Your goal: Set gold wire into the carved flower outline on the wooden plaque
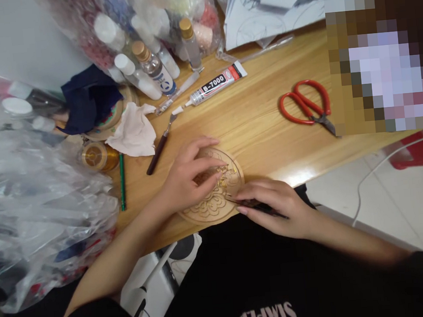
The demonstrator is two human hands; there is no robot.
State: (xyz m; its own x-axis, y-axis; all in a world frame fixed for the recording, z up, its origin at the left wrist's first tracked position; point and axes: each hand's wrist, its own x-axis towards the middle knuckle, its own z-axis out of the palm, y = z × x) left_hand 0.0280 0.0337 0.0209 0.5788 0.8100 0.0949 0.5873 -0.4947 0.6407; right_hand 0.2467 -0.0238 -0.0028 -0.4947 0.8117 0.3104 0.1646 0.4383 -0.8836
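Note:
A round wooden disc (237,181) with a carved flower-like line pattern and bits of gold wire (220,175) lies at the table's near edge. Across its left part rests my left hand (194,172), fingers stretched and apart, thumb and forefinger tips close to the gold wire. My right hand (271,205) is closed around slim dark tweezers (262,207), whose fine tips point at the lower right part of the pattern. The palm and fingers of my left hand hide part of the disc.
Beyond the disc lie a dark-handled tool (159,153), a B-7000 glue tube (214,85) and red-handled pliers (305,103). Several small bottles (153,67) stand at the back. On the left are a green pencil (122,183), a gold wire spool (96,156) and plastic bags (44,193).

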